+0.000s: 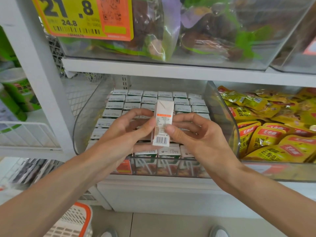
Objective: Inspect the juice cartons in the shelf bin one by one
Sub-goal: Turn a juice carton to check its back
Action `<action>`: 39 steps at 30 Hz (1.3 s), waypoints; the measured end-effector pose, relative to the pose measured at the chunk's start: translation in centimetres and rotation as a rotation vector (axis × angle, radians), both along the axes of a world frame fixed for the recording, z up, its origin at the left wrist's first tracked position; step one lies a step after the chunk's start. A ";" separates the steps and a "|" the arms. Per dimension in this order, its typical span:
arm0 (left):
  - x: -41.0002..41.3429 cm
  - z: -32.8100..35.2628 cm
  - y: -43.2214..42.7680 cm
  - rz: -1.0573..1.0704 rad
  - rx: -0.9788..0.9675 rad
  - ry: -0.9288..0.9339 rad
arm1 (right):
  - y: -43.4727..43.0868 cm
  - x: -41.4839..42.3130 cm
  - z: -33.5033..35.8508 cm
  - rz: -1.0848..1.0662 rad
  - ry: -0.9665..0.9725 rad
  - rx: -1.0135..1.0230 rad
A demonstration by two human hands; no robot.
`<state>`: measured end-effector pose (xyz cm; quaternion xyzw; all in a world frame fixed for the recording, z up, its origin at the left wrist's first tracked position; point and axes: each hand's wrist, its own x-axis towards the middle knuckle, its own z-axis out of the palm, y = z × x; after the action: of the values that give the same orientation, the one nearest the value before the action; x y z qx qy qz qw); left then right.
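One juice carton (162,124) held between both hands above the clear bin (82,120).
The left hand (126,132) pinches the carton's left edge, thumb in front and fingers curled behind; the right hand (193,134) pinches its right edge the same way. The carton stands nearly upright, barcode end down. Below it, the bin holds packed cartons (148,100), six across in the back row, with others hidden by the hands. A second bin to the right holds yellow packets (266,134).
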<state>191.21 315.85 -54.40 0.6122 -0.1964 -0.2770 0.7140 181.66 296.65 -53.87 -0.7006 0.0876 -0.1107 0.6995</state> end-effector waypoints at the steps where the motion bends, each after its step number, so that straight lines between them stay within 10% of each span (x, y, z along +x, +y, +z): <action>1: 0.0 0.0 0.0 0.000 -0.003 0.005 | -0.1 0.0 -0.1 0.010 -0.013 -0.005; 32: -0.2 0.3 -0.3 0.032 -0.025 0.059 | -0.1 0.3 -0.4 0.000 -0.005 -0.071; 39: -0.6 0.8 -0.3 0.074 0.032 -0.223 | -0.2 0.3 -0.2 0.024 -0.145 -0.105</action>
<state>190.56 315.54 -53.62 0.6574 -0.2476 -0.1837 0.6876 181.98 296.46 -54.03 -0.7273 0.0225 -0.1572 0.6677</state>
